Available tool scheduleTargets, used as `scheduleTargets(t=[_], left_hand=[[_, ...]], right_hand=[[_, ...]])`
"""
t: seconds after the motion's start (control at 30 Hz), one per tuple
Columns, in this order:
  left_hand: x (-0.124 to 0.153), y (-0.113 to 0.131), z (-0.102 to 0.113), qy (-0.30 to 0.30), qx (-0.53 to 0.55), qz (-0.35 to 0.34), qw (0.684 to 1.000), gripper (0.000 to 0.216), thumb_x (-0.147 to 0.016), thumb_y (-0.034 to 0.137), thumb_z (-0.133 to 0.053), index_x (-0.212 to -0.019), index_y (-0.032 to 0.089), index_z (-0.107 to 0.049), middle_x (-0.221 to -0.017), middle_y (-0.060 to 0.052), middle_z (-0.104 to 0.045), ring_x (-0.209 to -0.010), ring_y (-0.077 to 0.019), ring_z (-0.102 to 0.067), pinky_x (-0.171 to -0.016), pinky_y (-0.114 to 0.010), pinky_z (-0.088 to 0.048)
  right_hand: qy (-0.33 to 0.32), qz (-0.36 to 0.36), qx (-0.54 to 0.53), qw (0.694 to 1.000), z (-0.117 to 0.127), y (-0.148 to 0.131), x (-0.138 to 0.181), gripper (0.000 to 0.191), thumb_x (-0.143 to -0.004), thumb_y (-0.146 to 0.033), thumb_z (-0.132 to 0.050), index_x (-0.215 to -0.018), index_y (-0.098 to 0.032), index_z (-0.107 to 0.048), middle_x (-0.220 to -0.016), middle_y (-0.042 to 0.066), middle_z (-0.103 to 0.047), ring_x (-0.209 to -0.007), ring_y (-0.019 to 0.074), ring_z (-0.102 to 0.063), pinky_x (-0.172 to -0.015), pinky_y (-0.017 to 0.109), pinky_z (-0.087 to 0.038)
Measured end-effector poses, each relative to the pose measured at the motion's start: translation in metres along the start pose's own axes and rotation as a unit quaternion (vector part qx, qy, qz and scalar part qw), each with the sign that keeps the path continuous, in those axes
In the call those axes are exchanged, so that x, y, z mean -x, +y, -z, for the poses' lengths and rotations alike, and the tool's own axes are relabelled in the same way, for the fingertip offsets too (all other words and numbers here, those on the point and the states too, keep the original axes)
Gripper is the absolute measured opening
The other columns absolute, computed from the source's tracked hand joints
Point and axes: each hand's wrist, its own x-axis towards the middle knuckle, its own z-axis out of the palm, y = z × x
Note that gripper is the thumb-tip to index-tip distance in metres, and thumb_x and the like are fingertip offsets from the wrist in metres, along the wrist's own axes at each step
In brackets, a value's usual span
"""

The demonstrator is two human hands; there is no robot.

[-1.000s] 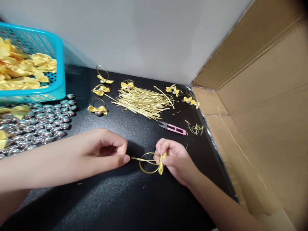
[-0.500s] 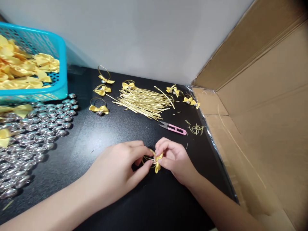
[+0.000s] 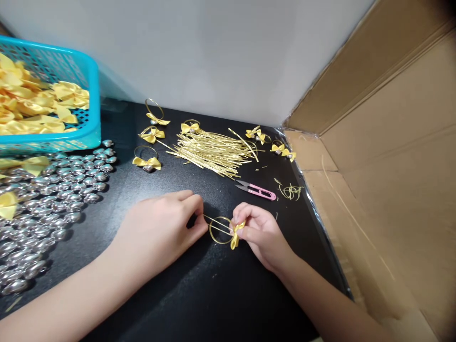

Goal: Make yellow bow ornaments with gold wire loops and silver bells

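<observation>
table: black, fine speckled grain, dull sheen. basket: teal plastic, perforated walls, heaped with satin bows, soft folds. silver beads: mirror-glossy, plump, rounded, spread in a dense patch in front of the basket. gold ties: straight, thin, metallic, in a loose stack at the back. snips: pink handle, dark pointed blades apart, lying near curled gold clippings. cardboard on the right, matte brown, creased.

held bow: yellow satin, small, tilted, with a round gold loop just left of its knot. it's between the hands, above the near part of the table. right hand has thumb and fingers pinching it around the middle. left hand: thumb and forefinger pressed together on two thin gold strands, which run straight across the loop to the bow.
</observation>
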Motion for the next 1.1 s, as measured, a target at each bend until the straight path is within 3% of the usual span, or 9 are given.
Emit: scheduleTargets(t=[0.17,0.27,0.43,0.63,0.87,1.1], left_hand=[[0.003,-0.001,0.006,-0.012,0.075,-0.062,0.995,0.006,-0.076,0.021,-0.051,-0.074,0.021,-0.057,-0.076,-0.002,-0.062,-0.062,-0.0184,-0.059,-0.052,-0.026,-0.035],[0.009,0.002,0.015,-0.028,0.132,-0.113,0.984,0.015,-0.069,0.012,-0.052,-0.078,0.022,-0.059,-0.081,-0.002,-0.064,-0.067,-0.0189,-0.062,-0.055,-0.026,-0.042],[0.019,0.013,0.016,-0.026,0.221,-0.125,0.967,0.023,-0.085,0.015,-0.048,-0.092,0.025,-0.068,-0.09,-0.002,-0.07,-0.076,-0.0183,-0.068,-0.065,-0.027,-0.05],[0.019,0.019,-0.009,0.022,0.248,-0.108,0.963,0.027,-0.092,0.02,-0.047,-0.106,0.025,-0.07,-0.101,-0.003,-0.075,-0.08,-0.0196,-0.072,-0.07,-0.029,-0.053],[0.013,0.018,-0.011,0.006,0.326,-0.1,0.94,0.018,-0.09,0.023,-0.054,-0.087,0.023,-0.072,-0.079,0.001,-0.074,-0.064,-0.0129,-0.066,-0.06,-0.022,-0.046],[0.01,0.021,-0.001,-0.052,0.335,-0.054,0.939,0.028,-0.095,0.029,-0.043,-0.073,0.019,-0.057,-0.067,0.001,-0.064,-0.055,-0.0123,-0.054,-0.056,-0.023,-0.039]], right_hand=[[0.009,0.012,0.017,1.0,-0.001,-0.001,-0.001,0.013,-0.062,-0.008,-0.072,-0.066,-0.019,-0.065,-0.076,-0.002,-0.054,-0.067,0.011,-0.055,-0.058,0.024,-0.045],[-0.003,0.019,0.02,1.0,0.0,-0.001,0.0,0.013,-0.064,-0.009,-0.072,-0.067,-0.019,-0.065,-0.077,-0.002,-0.054,-0.067,0.011,-0.056,-0.059,0.025,-0.046],[-0.017,0.028,0.023,0.999,0.0,0.002,0.0,0.014,-0.065,-0.007,-0.071,-0.069,-0.019,-0.067,-0.077,-0.002,-0.053,-0.068,0.0104,-0.055,-0.061,0.024,-0.045],[-0.03,0.031,0.038,0.998,-0.001,0.002,0.002,0.013,-0.066,-0.009,-0.071,-0.07,-0.02,-0.067,-0.078,-0.001,-0.053,-0.07,0.0114,-0.053,-0.062,0.025,-0.046],[-0.034,0.035,0.051,0.998,0.0,0.003,0.002,0.012,-0.066,-0.01,-0.073,-0.069,-0.021,-0.068,-0.079,-0.001,-0.053,-0.071,0.0116,-0.052,-0.061,0.024,-0.046],[-0.058,0.036,0.07,0.995,0.0,0.002,0.002,0.014,-0.068,-0.008,-0.075,-0.071,-0.021,-0.07,-0.082,-0.001,-0.053,-0.073,0.0101,-0.055,-0.065,0.024,-0.049]])
